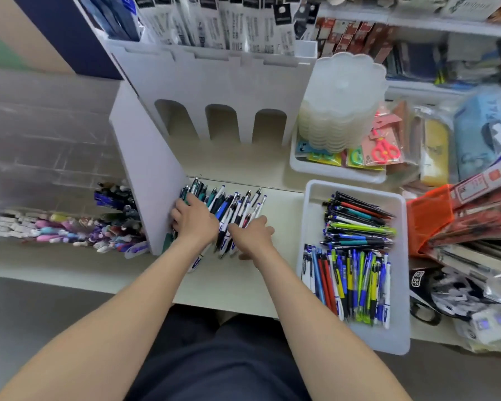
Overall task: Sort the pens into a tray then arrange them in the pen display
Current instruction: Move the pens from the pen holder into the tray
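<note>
1. Both bare forearms reach forward and draw close together at the wrists
2. The left hand (195, 222) lies palm down, fingertips bent downward; its grip cannot be made out
3. The right hand (253, 237) lies palm down just beside it, fingers spread

- A pale counter (243, 287) runs from left to right; its near edge faces the person;
- the white pen display (214, 91) stands at the back of the counter; its side panel reaches forward;
- loose pens (235, 204) lie heaped on the middle, touching that panel;
- a white tray (401, 285) sits to the right, apart from the heap; its near end passes the counter's edge; sorted pens (353, 273) fill it in two bunches;
- a second white tray (298, 166) sits behind it, holding stacked translucent containers (339, 111);
- an orange basket (428, 215) stands just beside the first tray;
- at the left, more pens (70, 227) lie behind a clear wall.
</note>
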Tool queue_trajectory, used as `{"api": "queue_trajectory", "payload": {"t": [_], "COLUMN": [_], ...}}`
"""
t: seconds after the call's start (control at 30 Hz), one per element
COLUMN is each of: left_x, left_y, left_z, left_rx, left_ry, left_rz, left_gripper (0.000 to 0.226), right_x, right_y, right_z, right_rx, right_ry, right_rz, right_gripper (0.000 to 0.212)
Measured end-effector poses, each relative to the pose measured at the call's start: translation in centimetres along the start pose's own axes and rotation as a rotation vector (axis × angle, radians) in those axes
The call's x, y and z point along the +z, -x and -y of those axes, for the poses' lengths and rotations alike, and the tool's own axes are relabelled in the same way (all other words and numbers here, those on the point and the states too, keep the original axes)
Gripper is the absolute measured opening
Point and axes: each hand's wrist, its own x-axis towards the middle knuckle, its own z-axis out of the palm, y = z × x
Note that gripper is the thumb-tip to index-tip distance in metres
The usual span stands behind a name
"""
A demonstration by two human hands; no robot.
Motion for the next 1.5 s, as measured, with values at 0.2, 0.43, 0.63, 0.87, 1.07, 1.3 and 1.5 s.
{"api": "queue_trajectory", "payload": {"t": [0.2, 0.43, 0.63, 0.87, 1.07, 1.3, 1.5], "left_x": [0.5, 1.3, 1.0, 0.4, -0.5, -3.8, -2.4], "left_y": [-0.5, -0.4, -1.0, -1.4, 0.6, 5.2, 9.6], "left_z": [0.2, 0.9, 1.1, 0.0, 0.6, -3.1, -7.5], "left_rx": [0.069, 0.197, 0.258, 0.358, 0.507, 0.548, 0.682], "left_ry": [-0.117, -0.075, -0.146, -0.195, -0.119, 0.34, 0.358], "left_rz": [0.015, 0.051, 0.081, 0.177, 0.074, 0.281, 0.501], "left_gripper": [0.084, 0.06, 0.056, 0.043, 0.025, 0.015, 0.038], "right_x": [1.5, 0.3, 0.7, 1.2, 0.1, -2.9, -7.7], "right_y": [-0.9, -0.9, 0.1, 0.4, 0.7, 5.1, 6.5], "right_z": [1.6, 0.0, -1.4, -1.2, -1.8, 0.3, -1.3], "right_rx": [0.038, -0.039, -0.081, -0.103, -0.089, -0.36, -0.244], "right_ry": [0.224, 0.275, 0.195, 0.216, 0.195, -0.414, -0.719], "right_rz": [-0.161, -0.204, -0.174, -0.171, -0.135, -0.256, -0.072], "right_gripper": [0.085, 0.069, 0.074, 0.073, 0.049, 0.036, 0.036]}}
